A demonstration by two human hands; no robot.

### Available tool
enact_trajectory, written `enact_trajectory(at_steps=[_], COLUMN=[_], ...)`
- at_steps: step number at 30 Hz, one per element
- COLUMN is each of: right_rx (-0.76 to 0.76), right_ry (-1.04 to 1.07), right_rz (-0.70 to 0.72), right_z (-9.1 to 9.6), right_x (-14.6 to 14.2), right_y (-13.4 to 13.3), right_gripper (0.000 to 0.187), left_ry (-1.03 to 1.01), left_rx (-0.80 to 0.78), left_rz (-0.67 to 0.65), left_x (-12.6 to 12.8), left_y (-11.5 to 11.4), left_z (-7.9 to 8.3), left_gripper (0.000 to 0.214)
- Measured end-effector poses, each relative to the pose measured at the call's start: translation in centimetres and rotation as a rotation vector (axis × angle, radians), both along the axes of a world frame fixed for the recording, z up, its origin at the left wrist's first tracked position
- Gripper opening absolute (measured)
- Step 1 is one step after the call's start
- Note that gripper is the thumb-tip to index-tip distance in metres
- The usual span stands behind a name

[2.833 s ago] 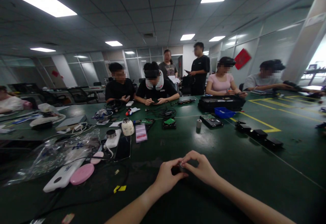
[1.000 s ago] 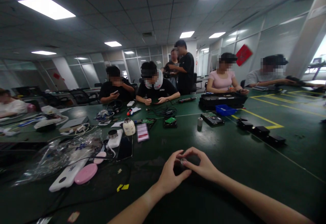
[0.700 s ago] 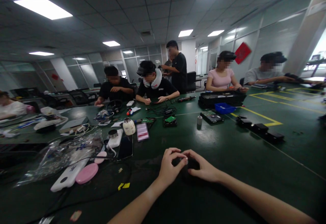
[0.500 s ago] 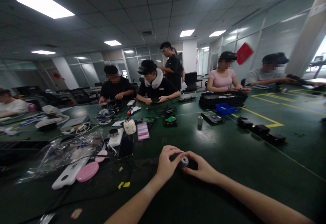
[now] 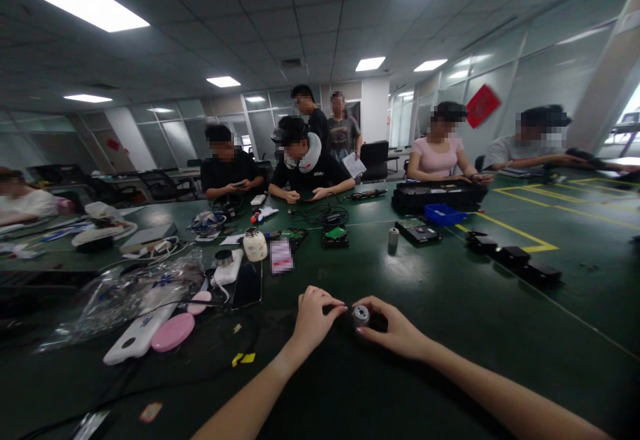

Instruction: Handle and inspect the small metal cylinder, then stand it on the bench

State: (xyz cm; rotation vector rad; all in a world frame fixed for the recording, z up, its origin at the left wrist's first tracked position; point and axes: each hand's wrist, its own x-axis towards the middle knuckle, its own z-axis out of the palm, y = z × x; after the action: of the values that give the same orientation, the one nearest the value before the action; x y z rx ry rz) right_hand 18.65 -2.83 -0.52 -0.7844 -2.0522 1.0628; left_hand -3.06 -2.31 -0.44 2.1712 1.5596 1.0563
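Observation:
My right hand [image 5: 393, 329] is closed around a small silver metal cylinder [image 5: 361, 316], thumb and fingers on its side. A dark hole shows in the cylinder's top face. Just left of it, and apart from it, my left hand [image 5: 315, 318] is closed in a pinch. Whether anything tiny sits between those fingertips is too small to tell. Farther out on the table stands a similar metal cylinder [image 5: 393, 237], upright beside a hard drive [image 5: 419, 231].
On the left lie a clear plastic bag [image 5: 115, 300], a white power bank-like case [image 5: 140, 339], a pink oval object [image 5: 173, 332] and a dark phone [image 5: 248, 285]. A blue tray [image 5: 445, 214] and black blocks [image 5: 513, 254] are to the right. Several people sit across the green table [image 5: 450, 307].
My left hand has moved left, off the cylinder, its fingertips drawn together. My right hand keeps its hold. In the background, a standing person shifted left and another came into fuller view.

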Motion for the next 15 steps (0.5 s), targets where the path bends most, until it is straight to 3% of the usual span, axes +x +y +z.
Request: enact_trajectory(at_steps=[6, 11, 15], right_rx=[0.034, 0.050, 0.052], right_ry=[-0.011, -0.040, -0.042], right_rz=[0.013, 0.001, -0.003], right_z=[0.2, 0.3, 0.4], right_x=[0.0, 0.0, 0.0], right_y=[-0.2, -0.2, -0.2], right_gripper=[0.030, 0.027, 0.029], left_ry=[-0.321, -0.314, -0.281], left_rx=[0.042, 0.000, 0.001], left_rz=[-0.184, -0.210, -0.149], left_x=[2.8, 3.6, 3.4], left_y=[-1.7, -2.3, -2.2], left_z=[0.9, 1.2, 1.2], left_gripper=[0.010, 0.009, 0.012])
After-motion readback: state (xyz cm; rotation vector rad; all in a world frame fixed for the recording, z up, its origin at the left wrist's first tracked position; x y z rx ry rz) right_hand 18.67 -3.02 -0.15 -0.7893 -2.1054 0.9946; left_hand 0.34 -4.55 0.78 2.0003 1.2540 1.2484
